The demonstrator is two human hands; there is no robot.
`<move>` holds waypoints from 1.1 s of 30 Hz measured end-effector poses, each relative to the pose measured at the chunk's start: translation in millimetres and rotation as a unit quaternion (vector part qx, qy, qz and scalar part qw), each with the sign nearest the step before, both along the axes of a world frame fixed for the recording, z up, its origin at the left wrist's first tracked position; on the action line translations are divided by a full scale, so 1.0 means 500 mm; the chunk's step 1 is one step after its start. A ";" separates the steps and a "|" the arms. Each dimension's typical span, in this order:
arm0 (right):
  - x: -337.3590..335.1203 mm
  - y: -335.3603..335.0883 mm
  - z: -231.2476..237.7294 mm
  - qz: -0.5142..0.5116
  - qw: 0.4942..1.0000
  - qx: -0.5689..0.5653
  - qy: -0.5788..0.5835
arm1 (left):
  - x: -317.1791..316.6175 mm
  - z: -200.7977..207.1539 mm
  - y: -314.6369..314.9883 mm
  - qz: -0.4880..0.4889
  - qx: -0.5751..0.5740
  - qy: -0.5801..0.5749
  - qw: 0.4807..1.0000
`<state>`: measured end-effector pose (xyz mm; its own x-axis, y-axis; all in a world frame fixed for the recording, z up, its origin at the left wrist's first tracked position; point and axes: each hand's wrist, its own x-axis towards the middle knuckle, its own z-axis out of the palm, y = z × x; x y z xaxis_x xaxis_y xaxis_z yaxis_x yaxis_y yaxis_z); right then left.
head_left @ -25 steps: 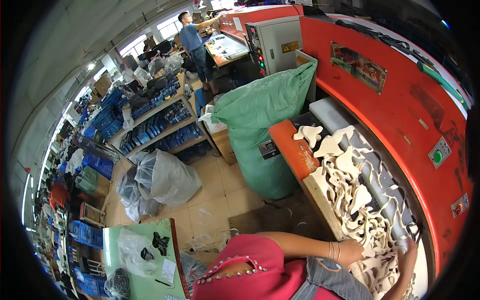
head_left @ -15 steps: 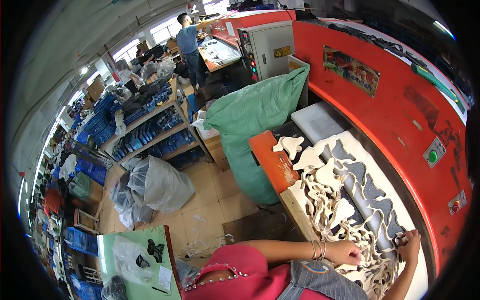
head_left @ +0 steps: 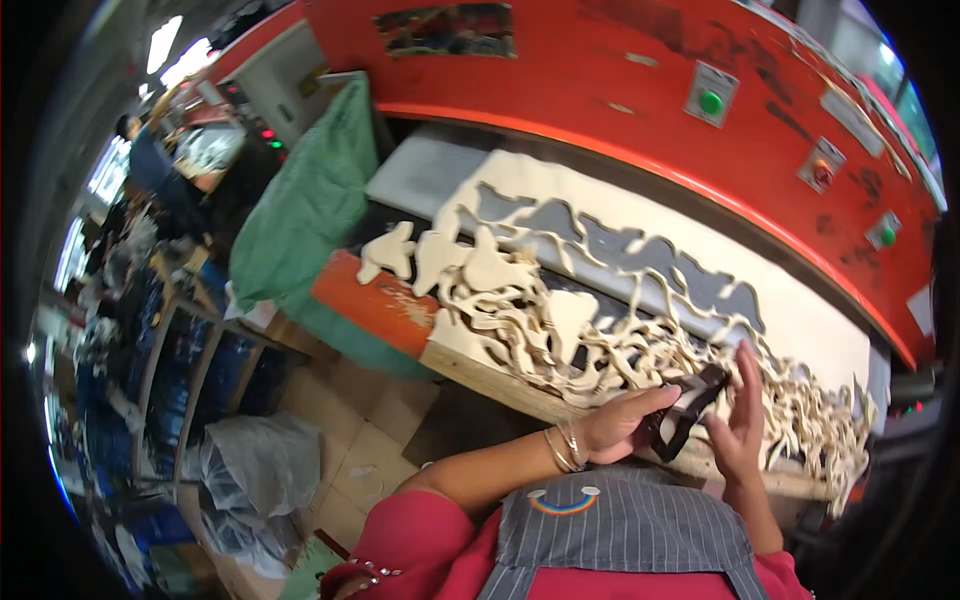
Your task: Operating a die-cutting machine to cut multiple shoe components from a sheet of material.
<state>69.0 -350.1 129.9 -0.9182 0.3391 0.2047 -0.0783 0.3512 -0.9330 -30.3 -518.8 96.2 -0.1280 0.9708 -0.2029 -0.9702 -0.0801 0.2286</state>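
Just in front of my apron, a black open-framed cutting die (head_left: 712, 380) is tilted up over the near edge of the work table. My left hand (head_left: 615, 425) grips its left side, with the thumb on top. Close by its right side is my right hand (head_left: 742, 425), fingers stretched out; whether the thumb touches the die I cannot tell. Beneath and around both hands lies a tangle of cream sheet scraps (head_left: 520, 330). Beyond them a cream sheet (head_left: 800, 305) has wavy cut-out gaps showing a grey surface.
A red press machine (head_left: 580, 60) with a green button (head_left: 711, 103) runs along the far side. At the left stand a green sack (head_left: 310, 190), an orange board (head_left: 375, 305) and a bagged bundle (head_left: 265, 450). Another person (head_left: 155, 165) stands far left.
The view has turned to the right. The die has come off the sheet toward my body. My left hand has left the scraps and taken hold of it; my right hand's fingers have straightened.
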 end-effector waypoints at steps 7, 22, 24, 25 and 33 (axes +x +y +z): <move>0.084 -0.008 -0.018 0.101 0.902 -0.359 -0.216 | 0.031 0.040 0.011 0.000 0.035 0.271 0.962; 0.019 0.005 -0.089 0.153 0.954 -0.251 -0.062 | 0.058 -0.035 0.015 0.193 -0.155 0.511 0.823; 0.027 0.033 -0.087 0.134 0.971 -0.189 -0.055 | 0.081 -0.034 0.064 0.249 -0.178 0.531 0.790; 0.031 0.055 -0.084 0.135 0.971 -0.193 -0.053 | 0.093 -0.028 0.090 0.306 -0.197 0.546 0.755; -0.014 0.371 -0.088 0.129 0.979 0.143 -0.061 | -0.092 -0.093 0.003 0.343 -0.560 0.490 0.574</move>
